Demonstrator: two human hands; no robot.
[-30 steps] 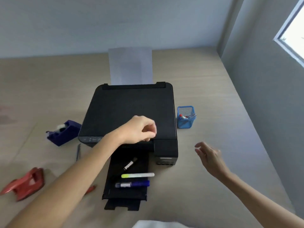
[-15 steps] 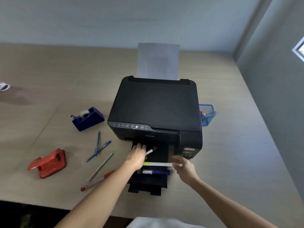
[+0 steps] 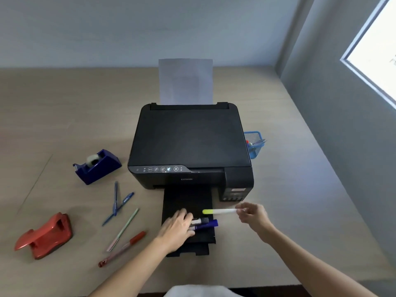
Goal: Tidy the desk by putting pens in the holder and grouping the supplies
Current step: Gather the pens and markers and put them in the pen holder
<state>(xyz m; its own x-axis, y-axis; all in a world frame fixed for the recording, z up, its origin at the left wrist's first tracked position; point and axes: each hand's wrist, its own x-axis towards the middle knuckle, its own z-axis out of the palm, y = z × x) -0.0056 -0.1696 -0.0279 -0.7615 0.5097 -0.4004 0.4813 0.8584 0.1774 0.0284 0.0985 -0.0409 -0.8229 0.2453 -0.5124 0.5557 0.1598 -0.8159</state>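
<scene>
Blue mesh holder beside printer, pens inside

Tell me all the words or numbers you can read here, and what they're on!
"EPSON": on the front of the black printer, small and faint.
Button symbols on the printer's control panel: icons only, no words I can read.
Label on the ink tank cover: too blurred.
Print on the markers under the left hand: too blurred.

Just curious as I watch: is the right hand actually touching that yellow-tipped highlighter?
Touching. In the head view, the right hand pinches one end of the yellow-tipped highlighter, which is lifted clear of the printer's output tray.
</scene>
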